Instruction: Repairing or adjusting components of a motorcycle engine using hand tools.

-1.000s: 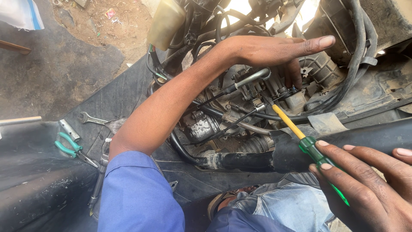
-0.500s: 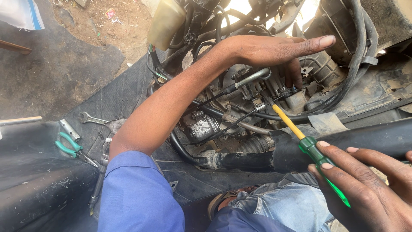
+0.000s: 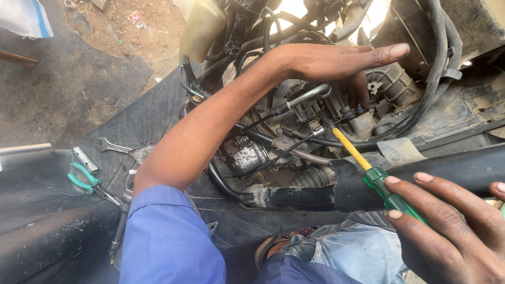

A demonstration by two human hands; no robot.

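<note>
My left hand [image 3: 336, 66] reaches across the exposed engine [image 3: 294, 137] of a scooter, fingers mostly stretched out, with the lower fingers touching small parts near the middle. My right hand [image 3: 447, 231] at the lower right grips a screwdriver [image 3: 368, 168] with a green handle and a yellow shaft. Its tip points up-left into the engine parts just below my left fingers. My left forearm and blue sleeve [image 3: 163, 236] cross the view diagonally.
Black cables and hoses [image 3: 431, 68] loop around the engine. A black frame tube [image 3: 294, 195] runs across below it. On the black floor panel at left lie green-handled pliers [image 3: 87, 181], a spanner [image 3: 113, 146] and a socket tool [image 3: 84, 159]. Dirt ground lies beyond.
My right hand has shifted slightly on the screwdriver handle, with the fingers spread a little more. My left hand stays in place.
</note>
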